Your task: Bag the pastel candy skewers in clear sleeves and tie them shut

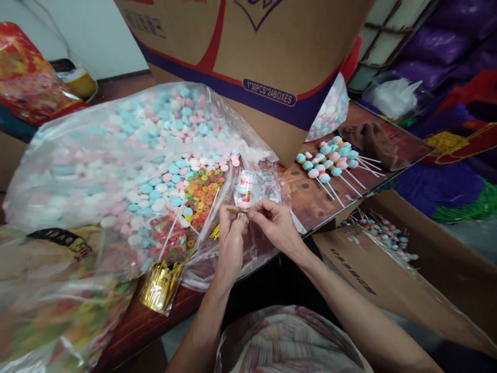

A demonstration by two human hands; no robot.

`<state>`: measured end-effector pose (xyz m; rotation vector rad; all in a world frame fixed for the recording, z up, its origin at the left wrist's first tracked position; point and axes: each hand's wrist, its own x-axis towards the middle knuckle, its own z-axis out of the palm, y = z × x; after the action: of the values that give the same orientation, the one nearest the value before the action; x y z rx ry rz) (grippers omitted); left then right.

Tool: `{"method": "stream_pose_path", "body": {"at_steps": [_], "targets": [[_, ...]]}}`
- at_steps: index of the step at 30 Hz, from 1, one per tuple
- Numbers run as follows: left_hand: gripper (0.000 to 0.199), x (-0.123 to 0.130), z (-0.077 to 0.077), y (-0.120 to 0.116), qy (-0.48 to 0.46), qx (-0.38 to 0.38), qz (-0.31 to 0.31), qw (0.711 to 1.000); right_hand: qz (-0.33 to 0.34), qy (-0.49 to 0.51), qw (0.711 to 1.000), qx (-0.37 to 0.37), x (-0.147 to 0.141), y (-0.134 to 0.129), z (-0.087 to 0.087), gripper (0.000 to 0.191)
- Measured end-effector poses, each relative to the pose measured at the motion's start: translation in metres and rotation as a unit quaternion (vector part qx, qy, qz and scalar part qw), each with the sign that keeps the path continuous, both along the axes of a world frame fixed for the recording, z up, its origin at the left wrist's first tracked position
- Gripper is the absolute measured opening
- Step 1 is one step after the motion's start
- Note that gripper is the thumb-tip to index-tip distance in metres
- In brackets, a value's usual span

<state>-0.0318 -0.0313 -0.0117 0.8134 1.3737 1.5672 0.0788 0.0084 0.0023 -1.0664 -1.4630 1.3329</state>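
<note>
At the table's front edge, my left hand (232, 233) and my right hand (275, 223) meet with fingertips pinched on a thin gold twist tie (236, 211). The tie lies at the lower end of a small clear wrapper holding a skewer of pink, white and blue candies (245, 187). Left of my hands, an open plastic bag (128, 116) spreads pastel candies, with colorful gummy rings (205, 189) at its mouth. A packet of gold ties (161, 285) rests at the table edge. Finished candy skewers (334, 158) are piled to the right.
A large cardboard box (233, 57) stands behind the candies. On the lower right, an open carton (388, 264) holds many candy skewers. A brown cloth (375, 142) lies at the table's right end. Bags of ring candies (58, 316) fill the lower left.
</note>
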Motion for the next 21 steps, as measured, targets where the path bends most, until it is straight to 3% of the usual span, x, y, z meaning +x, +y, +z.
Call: {"method": "stream_pose_path", "body": {"at_steps": [5, 9, 11, 14, 17, 19, 21], "targets": [[0.019, 0.011, 0.002, 0.004, 0.019, 0.033, -0.022, 0.999, -0.023, 0.003, 0.999, -0.022, 0.010, 0.000, 0.000, 0.013], [0.020, 0.017, 0.014, 0.010, -0.130, 0.002, -0.057, 0.990, -0.004, 0.071, 0.995, -0.066, 0.014, -0.003, -0.004, 0.017], [0.018, 0.016, 0.023, 0.010, -0.250, -0.041, -0.110, 0.961, 0.019, 0.109, 0.991, -0.079, 0.019, -0.003, -0.006, 0.020], [0.020, 0.010, 0.035, 0.008, -0.399, -0.124, -0.176, 0.891, 0.055, 0.114, 0.991, -0.033, 0.031, 0.000, 0.000, 0.024], [0.020, 0.005, 0.041, 0.006, -0.447, -0.182, -0.220, 0.848, 0.098, 0.057, 0.993, 0.043, 0.044, 0.002, 0.010, 0.022], [0.019, 0.008, 0.040, 0.006, -0.405, -0.192, -0.234, 0.863, 0.100, -0.006, 0.991, 0.089, 0.047, 0.001, 0.015, 0.018], [0.020, 0.014, 0.034, 0.006, -0.312, -0.158, -0.207, 0.914, 0.062, -0.082, 0.985, 0.136, 0.045, -0.002, 0.015, 0.016]]}}
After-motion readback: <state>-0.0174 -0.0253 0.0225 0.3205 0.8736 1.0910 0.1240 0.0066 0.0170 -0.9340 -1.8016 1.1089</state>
